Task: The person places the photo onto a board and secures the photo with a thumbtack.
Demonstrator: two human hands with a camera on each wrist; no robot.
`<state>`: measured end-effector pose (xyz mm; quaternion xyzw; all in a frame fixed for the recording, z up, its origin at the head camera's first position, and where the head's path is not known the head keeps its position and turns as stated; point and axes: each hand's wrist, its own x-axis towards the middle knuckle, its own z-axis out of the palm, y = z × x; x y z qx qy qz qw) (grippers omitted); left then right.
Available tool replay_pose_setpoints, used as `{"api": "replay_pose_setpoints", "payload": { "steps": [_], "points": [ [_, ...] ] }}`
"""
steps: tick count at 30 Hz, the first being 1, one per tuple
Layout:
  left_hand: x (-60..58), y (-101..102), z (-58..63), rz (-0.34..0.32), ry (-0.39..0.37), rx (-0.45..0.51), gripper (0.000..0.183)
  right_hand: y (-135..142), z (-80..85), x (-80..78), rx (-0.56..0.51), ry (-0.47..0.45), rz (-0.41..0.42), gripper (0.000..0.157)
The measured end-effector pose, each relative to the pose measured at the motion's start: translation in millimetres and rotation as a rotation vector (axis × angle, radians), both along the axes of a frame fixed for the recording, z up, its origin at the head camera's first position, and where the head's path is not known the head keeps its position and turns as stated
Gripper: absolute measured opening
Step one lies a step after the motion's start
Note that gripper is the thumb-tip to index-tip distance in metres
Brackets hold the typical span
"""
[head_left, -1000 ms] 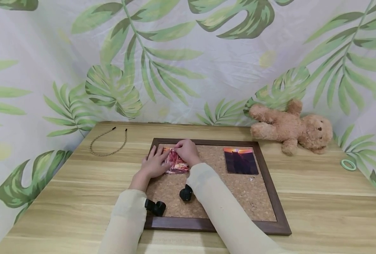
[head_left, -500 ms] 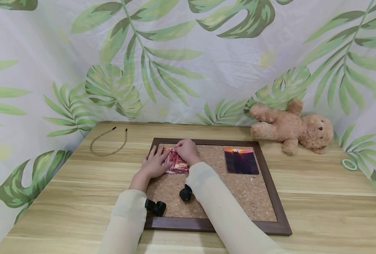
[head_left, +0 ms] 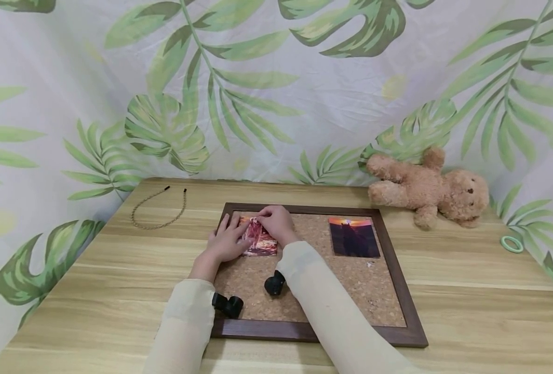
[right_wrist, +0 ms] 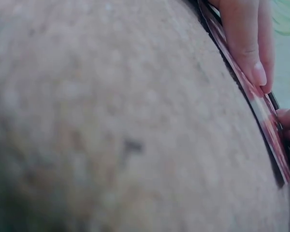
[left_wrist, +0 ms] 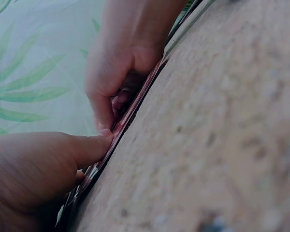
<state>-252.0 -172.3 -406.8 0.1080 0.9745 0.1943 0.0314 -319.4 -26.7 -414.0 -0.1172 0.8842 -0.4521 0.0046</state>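
Note:
A reddish photo [head_left: 263, 242] lies on a cork board [head_left: 304, 291] framed in dark wood. My left hand [head_left: 227, 241] rests over its left part with fingers spread; in the left wrist view the thumb [left_wrist: 89, 151] reaches straight onto the photo. My right hand [head_left: 278, 223] is at the photo's top right, fingers curled and tips drawn together in a pinch; I cannot tell what small thing is in them. In the right wrist view the photo [right_wrist: 268, 125] lies nearly edge-on, with right fingertips [right_wrist: 286, 117] close to the left hand's.
A dark photo with an orange sky [head_left: 354, 239] lies on the board's right, small whitish bits [head_left: 369, 264] below it. Around the board are a cord loop [head_left: 157, 227], a teddy bear [head_left: 428, 187] and a pale green ring [head_left: 511, 244]. Black wrist cameras [head_left: 229, 306] hang low over the cork.
Hardly anything differs. Both hands stay on the reddish photo; my right wrist has shifted very slightly.

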Motion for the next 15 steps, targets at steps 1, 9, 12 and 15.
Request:
{"api": "replay_pose_setpoints", "payload": {
  "steps": [1, 9, 12, 15],
  "points": [
    [-0.2, -0.2, 0.2, 0.000, -0.001, -0.001, 0.055, -0.3, 0.1, -0.4, 0.008, -0.002, -0.008, 0.009],
    [-0.8, 0.1, 2.1, -0.004, -0.001, -0.020, 0.055, -3.3, 4.2, -2.7, 0.145, 0.023, 0.013, 0.011],
    [0.0, -0.2, 2.3, -0.002, -0.003, -0.025, 0.055, -5.3, 7.2, -2.3, 0.224, 0.037, 0.044, 0.013],
    [1.2, -0.5, 1.9, -0.001, -0.009, -0.023, 0.055, -6.6, 8.3, -1.8, 0.279, 0.038, 0.067, 0.013]
  ]
}}
